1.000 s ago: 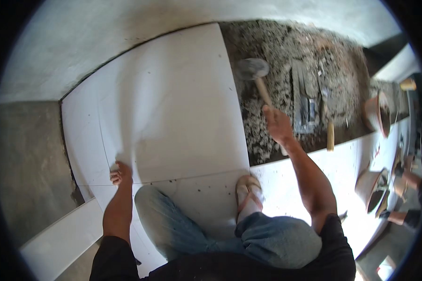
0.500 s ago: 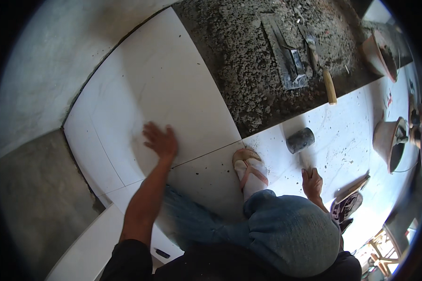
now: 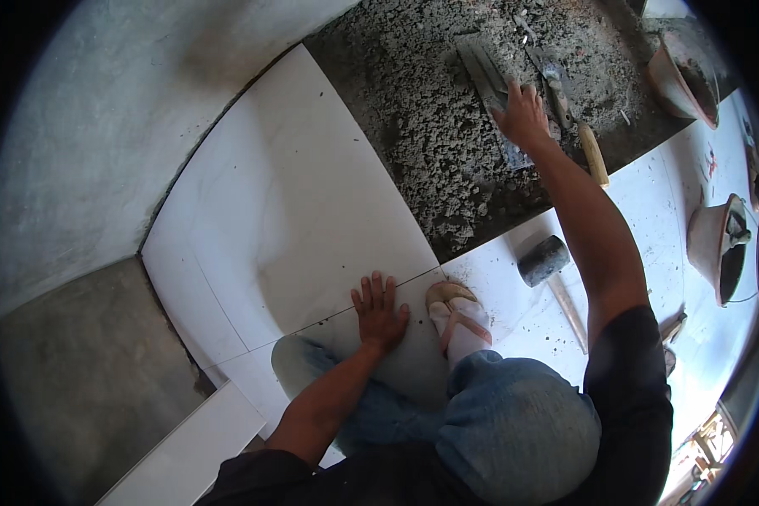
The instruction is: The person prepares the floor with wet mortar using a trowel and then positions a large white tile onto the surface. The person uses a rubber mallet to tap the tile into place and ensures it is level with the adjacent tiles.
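My left hand (image 3: 379,314) lies flat, fingers spread, on a large white floor tile (image 3: 287,219), right at its joint with the neighbouring tile and beside my sandalled foot (image 3: 457,319). My right hand (image 3: 523,114) reaches far out over the grey mortar bed (image 3: 430,126). Its fingers rest apart on a flat metal trowel (image 3: 486,76), and I cannot see a closed grip. A second trowel with a wooden handle (image 3: 594,153) lies just right of that hand. A black rubber mallet (image 3: 542,260) lies on the white tile under my right forearm.
Two mortar pans stand at the right, one at the top (image 3: 681,78) and one lower down (image 3: 718,251). A bare cement floor (image 3: 67,363) borders the tiles on the left. A loose white tile (image 3: 185,447) lies at the lower left. My knee (image 3: 514,430) fills the bottom.
My right hand let go of the mallet, which now lies on the tile, then reached up to the trowel on the mortar. My left hand moved right, to beside my foot.
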`<act>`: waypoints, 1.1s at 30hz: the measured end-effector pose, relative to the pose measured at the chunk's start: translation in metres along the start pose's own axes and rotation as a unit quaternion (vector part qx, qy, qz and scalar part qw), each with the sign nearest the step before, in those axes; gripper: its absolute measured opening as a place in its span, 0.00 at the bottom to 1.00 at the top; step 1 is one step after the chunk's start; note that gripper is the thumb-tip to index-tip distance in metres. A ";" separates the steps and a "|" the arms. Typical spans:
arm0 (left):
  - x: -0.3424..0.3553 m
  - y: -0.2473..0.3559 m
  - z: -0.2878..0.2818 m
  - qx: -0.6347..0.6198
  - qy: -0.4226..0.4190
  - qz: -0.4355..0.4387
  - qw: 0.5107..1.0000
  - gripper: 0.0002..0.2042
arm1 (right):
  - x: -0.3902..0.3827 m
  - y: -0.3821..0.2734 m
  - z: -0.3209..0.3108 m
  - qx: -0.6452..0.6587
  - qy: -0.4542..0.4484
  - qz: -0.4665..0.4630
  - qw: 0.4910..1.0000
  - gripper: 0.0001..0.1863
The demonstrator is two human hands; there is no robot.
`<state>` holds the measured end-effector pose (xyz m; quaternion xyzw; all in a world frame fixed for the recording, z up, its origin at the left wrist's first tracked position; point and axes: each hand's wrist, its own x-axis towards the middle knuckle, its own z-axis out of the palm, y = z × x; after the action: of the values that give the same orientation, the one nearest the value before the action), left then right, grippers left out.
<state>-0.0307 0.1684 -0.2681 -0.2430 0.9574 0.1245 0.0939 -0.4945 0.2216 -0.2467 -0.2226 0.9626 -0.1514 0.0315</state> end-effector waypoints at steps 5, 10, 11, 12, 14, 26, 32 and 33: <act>-0.001 -0.002 0.001 -0.006 0.009 -0.005 1.000 0.35 | 0.034 0.019 -0.023 0.066 -0.069 0.038 0.995 0.22; -0.007 -0.003 -0.001 -0.009 0.003 -0.024 1.000 0.34 | -0.030 -0.039 -0.092 0.350 -0.192 0.082 0.913 0.30; -0.005 -0.001 0.000 -0.011 0.005 -0.014 1.000 0.35 | -0.047 -0.040 -0.080 0.419 -0.236 0.076 0.874 0.32; -0.004 0.000 0.001 -0.011 0.007 -0.007 1.000 0.35 | -0.064 -0.042 -0.060 0.485 -0.280 0.070 0.826 0.33; -0.004 -0.004 0.002 -0.011 0.004 -0.013 1.000 0.36 | -0.095 -0.067 -0.039 0.461 -0.340 -0.016 0.819 0.30; -0.002 -0.003 0.000 -0.024 0.010 -0.013 1.000 0.34 | -0.122 -0.078 0.021 0.445 -0.342 -0.001 0.828 0.27; -0.002 0.000 0.000 -0.027 0.002 -0.016 1.000 0.35 | -0.125 -0.084 0.019 0.402 -0.328 -0.034 0.854 0.26; -0.002 0.000 -0.001 -0.028 0.007 -0.010 1.000 0.35 | -0.128 -0.085 0.021 0.407 -0.326 -0.018 0.853 0.25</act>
<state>-0.0288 0.1690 -0.2670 -0.2559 0.9517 0.1484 0.0819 -0.3410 0.1990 -0.2417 -0.2437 0.7453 -0.4491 0.4284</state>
